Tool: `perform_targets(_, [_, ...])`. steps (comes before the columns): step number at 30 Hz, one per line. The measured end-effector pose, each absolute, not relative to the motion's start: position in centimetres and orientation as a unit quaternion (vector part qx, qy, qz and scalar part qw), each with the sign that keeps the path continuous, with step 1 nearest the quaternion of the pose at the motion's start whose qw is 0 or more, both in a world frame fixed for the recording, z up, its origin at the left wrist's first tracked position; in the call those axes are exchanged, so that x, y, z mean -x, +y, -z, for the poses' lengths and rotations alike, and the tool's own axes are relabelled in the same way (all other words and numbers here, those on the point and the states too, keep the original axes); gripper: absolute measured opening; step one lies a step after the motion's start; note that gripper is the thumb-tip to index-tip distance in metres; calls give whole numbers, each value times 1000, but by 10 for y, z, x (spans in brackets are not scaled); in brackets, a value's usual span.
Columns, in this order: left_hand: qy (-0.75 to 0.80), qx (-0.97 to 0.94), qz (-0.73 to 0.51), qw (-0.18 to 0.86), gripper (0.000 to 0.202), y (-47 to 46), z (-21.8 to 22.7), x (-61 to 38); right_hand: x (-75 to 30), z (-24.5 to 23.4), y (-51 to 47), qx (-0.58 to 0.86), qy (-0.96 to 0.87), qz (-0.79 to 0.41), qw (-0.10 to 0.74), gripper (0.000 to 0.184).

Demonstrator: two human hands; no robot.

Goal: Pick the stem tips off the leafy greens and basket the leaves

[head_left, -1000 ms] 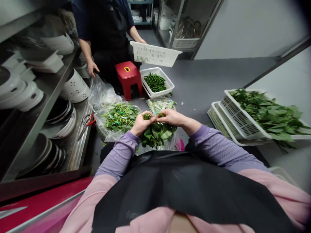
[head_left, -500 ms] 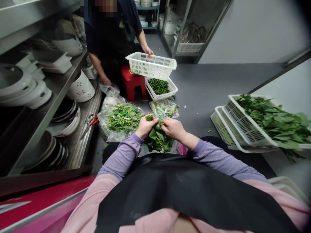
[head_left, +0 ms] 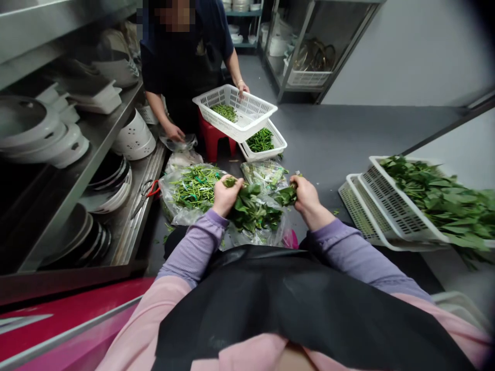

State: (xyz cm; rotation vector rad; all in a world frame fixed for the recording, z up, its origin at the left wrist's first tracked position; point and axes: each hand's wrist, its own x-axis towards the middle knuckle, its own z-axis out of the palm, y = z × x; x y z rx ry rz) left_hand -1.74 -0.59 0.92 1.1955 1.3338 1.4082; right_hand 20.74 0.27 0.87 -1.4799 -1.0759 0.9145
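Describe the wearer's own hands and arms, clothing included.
Both the left hand and the right hand are bare, without gloves. Each arm wears a lilac, finely striped long sleeve reaching the wrist; pink fabric covers the upper arms.

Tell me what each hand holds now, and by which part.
Left hand grips the bunch of greens at its stem end; right hand clutches a separate clump of leaves by one end.

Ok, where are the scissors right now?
Head view, left side: the scissors lie on the steel shelf, just left of the bag of stems, which sits beside the left hand gripping greens.
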Motion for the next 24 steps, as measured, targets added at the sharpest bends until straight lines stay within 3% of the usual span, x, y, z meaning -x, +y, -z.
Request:
perform_targets(5, [711,-323,-526,336,23,41,3,85,-238,-22,1,534,-429,-475,552,24])
perform_targets(9, [733,-291,-523,325,36,49,8,111,-236,-26,-13,505,-415,-536,535,33])
perform_targets(15, [726,-290,-515,353,30,49,15,104,-233,-31,-21,568,-496,-446,481,34])
perform_targets(21, [483,-353,-536,596,32,25,-9,48,-194,-53,-27,549,-691,-309,354,25])
perform_targets(24, [418,-362,-510,659,36,1,-25,20,-166,-58,-32,508,-773,-245,291,24])
